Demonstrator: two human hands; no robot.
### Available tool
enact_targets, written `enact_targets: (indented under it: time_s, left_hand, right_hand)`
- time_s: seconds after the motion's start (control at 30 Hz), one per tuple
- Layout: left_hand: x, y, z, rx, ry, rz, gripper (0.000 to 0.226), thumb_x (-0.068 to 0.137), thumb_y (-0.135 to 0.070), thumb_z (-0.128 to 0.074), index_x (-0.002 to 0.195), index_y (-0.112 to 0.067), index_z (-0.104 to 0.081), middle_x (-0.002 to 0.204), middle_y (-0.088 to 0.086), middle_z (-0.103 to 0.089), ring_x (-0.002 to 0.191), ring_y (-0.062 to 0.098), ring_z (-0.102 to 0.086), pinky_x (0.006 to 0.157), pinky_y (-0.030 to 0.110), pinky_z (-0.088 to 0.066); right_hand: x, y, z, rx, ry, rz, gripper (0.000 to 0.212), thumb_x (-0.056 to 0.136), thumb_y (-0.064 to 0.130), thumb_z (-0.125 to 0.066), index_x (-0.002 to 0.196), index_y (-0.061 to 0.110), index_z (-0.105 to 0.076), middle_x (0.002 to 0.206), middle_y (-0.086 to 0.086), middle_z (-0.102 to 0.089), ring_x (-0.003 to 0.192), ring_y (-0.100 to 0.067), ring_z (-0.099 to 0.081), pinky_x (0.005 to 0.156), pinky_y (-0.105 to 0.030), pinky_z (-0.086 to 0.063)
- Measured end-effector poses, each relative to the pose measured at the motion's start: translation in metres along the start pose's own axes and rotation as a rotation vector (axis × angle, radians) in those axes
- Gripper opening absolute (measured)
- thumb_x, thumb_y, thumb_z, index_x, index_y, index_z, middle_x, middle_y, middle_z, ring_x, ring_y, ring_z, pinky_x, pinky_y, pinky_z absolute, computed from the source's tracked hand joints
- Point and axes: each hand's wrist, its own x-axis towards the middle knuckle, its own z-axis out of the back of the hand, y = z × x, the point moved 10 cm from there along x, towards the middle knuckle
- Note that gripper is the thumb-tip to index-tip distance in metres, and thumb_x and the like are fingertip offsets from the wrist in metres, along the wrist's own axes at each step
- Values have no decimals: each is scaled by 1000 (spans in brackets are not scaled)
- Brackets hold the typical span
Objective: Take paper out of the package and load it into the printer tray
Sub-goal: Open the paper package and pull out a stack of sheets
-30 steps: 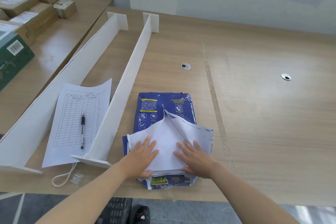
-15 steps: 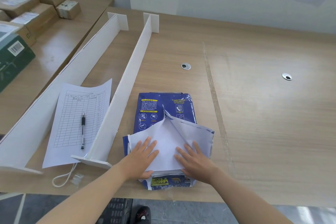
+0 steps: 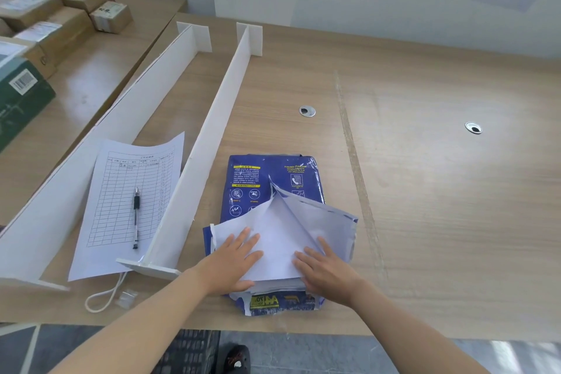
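Observation:
A blue paper package (image 3: 258, 179) lies flat near the table's front edge, its wrapper torn open at the near end. The white wrapper flaps (image 3: 321, 222) are folded back and the stack of white paper (image 3: 273, 240) shows beneath. My left hand (image 3: 233, 261) lies flat on the left side of the exposed paper, fingers spread. My right hand (image 3: 328, 270) lies flat on the right side, thumb at the stack's near edge. No printer or tray is in view.
A white divider wall (image 3: 212, 143) stands just left of the package, a second one (image 3: 121, 127) further left. Between them lie a printed form (image 3: 121, 206) with a pen (image 3: 136, 215). Cardboard boxes (image 3: 60, 9) sit at far left. Two cable grommets (image 3: 307, 111) dot the table.
Both hands stay flat on the paper; the right hand has shifted slightly along the stack. The package has not moved.

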Motion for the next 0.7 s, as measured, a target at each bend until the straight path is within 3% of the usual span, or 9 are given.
enact_targets:
  time_s: [0.17, 0.2, 0.3, 0.43, 0.5, 0.57, 0.6, 0.67, 0.7]
  left_hand:
    - [0, 1, 1, -13, 6, 8, 58, 94, -44, -29, 143, -14, -19, 159, 11, 1, 145, 37, 8, 118, 50, -5]
    - [1, 1, 1, -21, -1, 12, 58, 94, -43, -29, 143, -14, -20, 159, 10, 0, 145, 37, 8, 118, 49, -5]
    - [-1, 2, 1, -67, -19, 27, 58, 93, -44, -32, 142, -15, -23, 160, 8, -3, 145, 36, 8, 119, 48, -5]
    - [-4, 2, 7, -120, -30, 55, 60, 90, -46, -39, 142, -18, -25, 159, 2, -9, 145, 35, 8, 119, 48, -3]
    - [-8, 6, 14, -105, -34, 88, 60, 90, -46, -39, 142, -17, -27, 159, 1, -14, 145, 36, 6, 119, 49, -3]
    - [-15, 1, 27, -95, -96, 57, 59, 86, -49, -46, 136, -17, -42, 153, 2, -33, 143, 40, -13, 117, 49, -18]
    - [-17, 1, 36, -44, -145, 43, 58, 77, -55, -57, 124, -21, -57, 141, 0, -52, 136, 40, -35, 109, 46, -36]
    - [-22, 1, 54, 44, -217, 81, 53, 54, -63, -71, 94, -28, -73, 109, -12, -72, 110, 27, -65, 83, 34, -58]
    - [-23, 2, 58, 50, -257, 87, 52, 55, -63, -71, 95, -29, -73, 109, -13, -72, 111, 27, -65, 84, 33, -57]
  right_hand:
    - [1, 3, 5, 109, 25, -16, 56, 57, 59, -76, 96, 19, -74, 100, 8, -75, 95, -6, -70, 82, -24, -57]
    - [4, 1, 6, 129, 40, -46, 61, 62, 57, -74, 106, 16, -70, 110, 3, -72, 104, -11, -67, 88, -24, -55]
    - [15, 8, -11, 143, 171, -56, 62, 85, 30, -56, 138, 5, -36, 147, -15, -39, 135, -30, -38, 110, -40, -35]
    - [16, 15, -14, 172, 182, -80, 65, 62, 38, -73, 119, 11, -61, 126, -5, -64, 112, -25, -63, 81, -36, -57]
    - [19, 11, -10, 168, 152, -108, 65, 64, 40, -72, 121, 11, -60, 129, -6, -62, 115, -25, -61, 82, -36, -57]
    - [20, 10, -18, 248, 190, -92, 62, 84, 32, -57, 137, 8, -39, 147, -14, -39, 134, -31, -40, 102, -45, -43]
    - [19, 10, -24, 280, 239, -86, 60, 91, 28, -46, 143, 6, -25, 154, -15, -24, 141, -33, -26, 109, -49, -32]
    - [20, 6, -27, 311, 245, -119, 60, 96, 26, -39, 146, 7, -12, 157, -14, -11, 143, -35, -14, 112, -51, -23]
    - [22, 4, -27, 300, 248, -136, 60, 96, 21, -39, 146, 8, -10, 157, -15, -10, 143, -37, -15, 111, -51, -25]
